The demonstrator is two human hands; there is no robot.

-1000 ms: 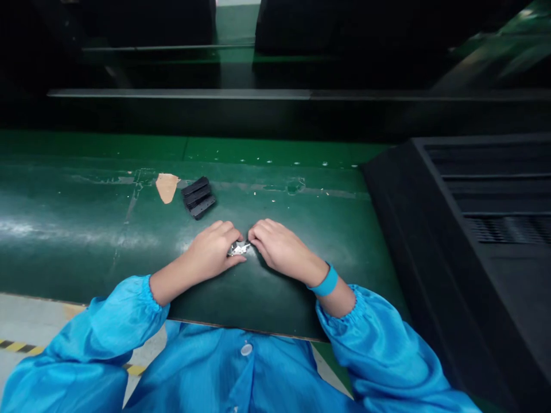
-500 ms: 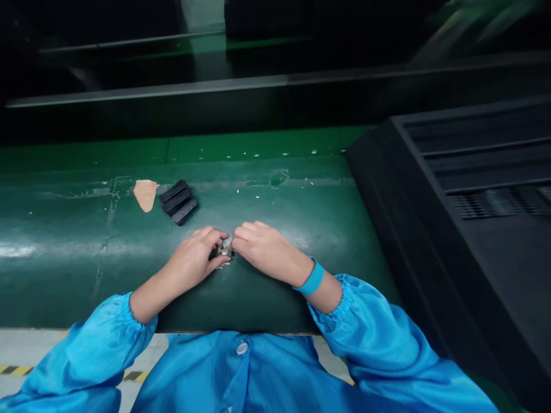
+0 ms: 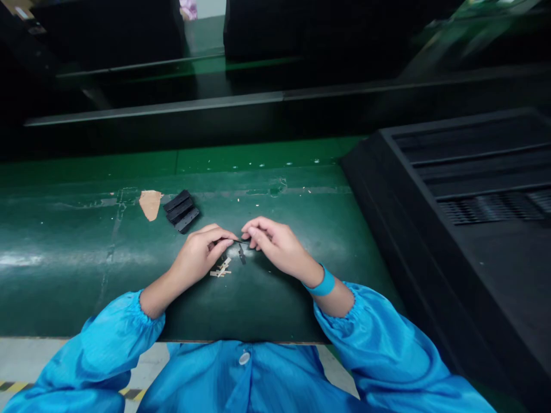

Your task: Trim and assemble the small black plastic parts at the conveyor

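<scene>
My left hand (image 3: 199, 254) and my right hand (image 3: 272, 243) meet over the dark green belt (image 3: 86, 252), fingers pinched. Between their fingertips they hold a thin black strip (image 3: 237, 241), lifted a little off the belt. Just below the strip lie a few small pale scraps (image 3: 221, 268) and a tiny dark piece (image 3: 242, 256). A small stack of black flat parts (image 3: 181, 210) rests on the belt behind my left hand. Both arms wear blue sleeves, and a blue band circles my right wrist.
A tan patch (image 3: 150, 203) marks the belt beside the black stack. A large black slatted tray or housing (image 3: 469, 189) fills the right side. A dark rail (image 3: 172, 106) runs along the far side. Grey floor with yellow-black tape (image 3: 12, 386) shows at lower left.
My hands have risen slightly and drawn apart, pulling a thin black strip out between them. The pale scraps now lie uncovered on the belt below.
</scene>
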